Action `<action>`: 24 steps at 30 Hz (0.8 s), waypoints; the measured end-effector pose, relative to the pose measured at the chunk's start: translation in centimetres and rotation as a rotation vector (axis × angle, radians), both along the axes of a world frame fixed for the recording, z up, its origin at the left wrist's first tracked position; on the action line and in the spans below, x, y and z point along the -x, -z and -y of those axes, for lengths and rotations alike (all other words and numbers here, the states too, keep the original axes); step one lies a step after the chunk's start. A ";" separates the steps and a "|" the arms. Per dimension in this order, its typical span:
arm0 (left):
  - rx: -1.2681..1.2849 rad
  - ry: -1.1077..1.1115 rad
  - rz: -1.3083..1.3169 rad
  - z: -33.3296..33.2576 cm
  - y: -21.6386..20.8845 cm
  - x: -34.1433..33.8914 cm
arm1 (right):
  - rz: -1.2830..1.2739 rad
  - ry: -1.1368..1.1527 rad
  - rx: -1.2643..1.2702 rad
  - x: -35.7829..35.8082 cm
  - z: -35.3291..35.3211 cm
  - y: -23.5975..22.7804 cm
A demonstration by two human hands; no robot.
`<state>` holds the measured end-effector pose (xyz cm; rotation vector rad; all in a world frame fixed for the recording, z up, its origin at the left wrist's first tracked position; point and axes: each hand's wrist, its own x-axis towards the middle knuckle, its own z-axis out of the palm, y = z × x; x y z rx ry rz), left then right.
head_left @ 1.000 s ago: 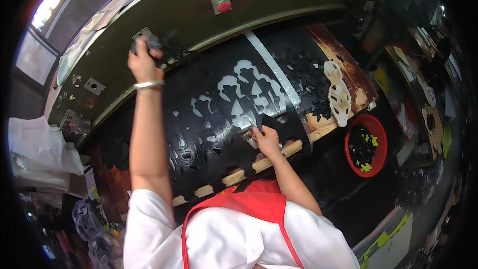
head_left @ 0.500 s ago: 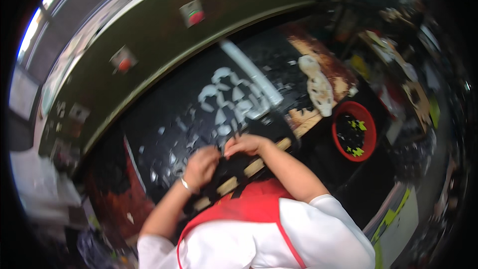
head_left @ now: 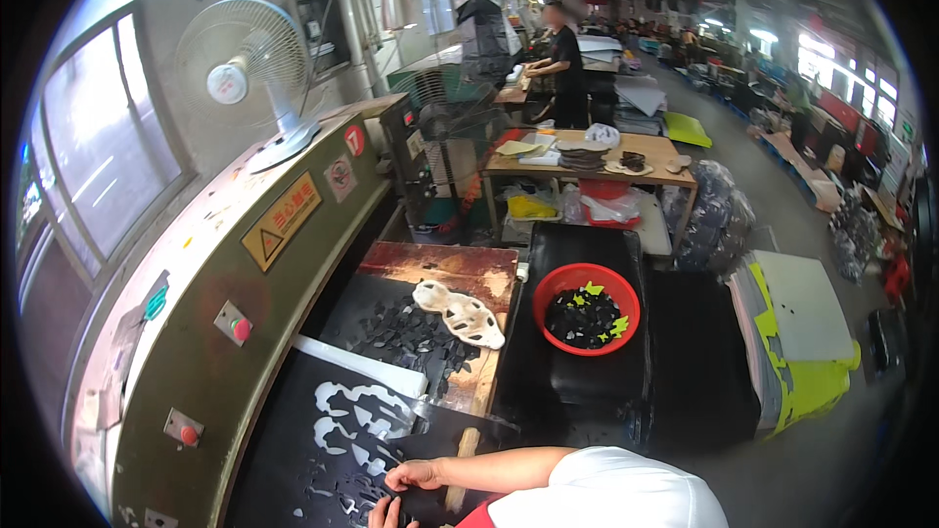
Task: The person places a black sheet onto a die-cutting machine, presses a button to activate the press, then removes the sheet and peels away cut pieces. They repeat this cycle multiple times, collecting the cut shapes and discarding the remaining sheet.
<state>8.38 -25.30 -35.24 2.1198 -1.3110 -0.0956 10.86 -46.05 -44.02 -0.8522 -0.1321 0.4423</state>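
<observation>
Cutting press (head_left: 225,264): olive-green, long, with red buttons on its front face.

Black sheet (head_left: 284,430): flat on the bed against the front of the press, punched through with pale shaped holes.

Red basin (head_left: 587,267): out from the press front, past the bed edge, on a black block; part full of black offcuts with a few yellow ones.

Heap of black cut pieces (head_left: 406,337): on the bed, close to the press front, beyond the sheet.

White cutting die (head_left: 460,315): just outside that heap, on the side away from the press.

Change since a second ago: left hand (head_left: 380,516) then raised to the controls on the press front, now down at the near edge of the sheet. Right hand (head_left: 416,474) on that edge throughout. View also lifted from the bed to the hall. Judged: no hand on the controls, both on the sheet.

Grip, right: fingers bent down and touching the sheet edge; pinched or only resting, cannot tell. Grip, left: fingertips alone in view at the picture's lower edge, on the sheet; opening cannot be told.
</observation>
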 end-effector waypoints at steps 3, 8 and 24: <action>-0.002 0.029 0.056 0.2 -0.2 -0.4 | -0.029 0.075 0.046 0.1 -0.6 -0.4; -0.009 0.041 0.134 1.2 -0.4 -1.3 | -0.120 0.131 0.332 0.4 -1.0 -1.5; 0.402 -0.457 -0.333 0.6 1.1 -1.6 | 0.049 0.977 0.738 -0.7 -4.1 -2.7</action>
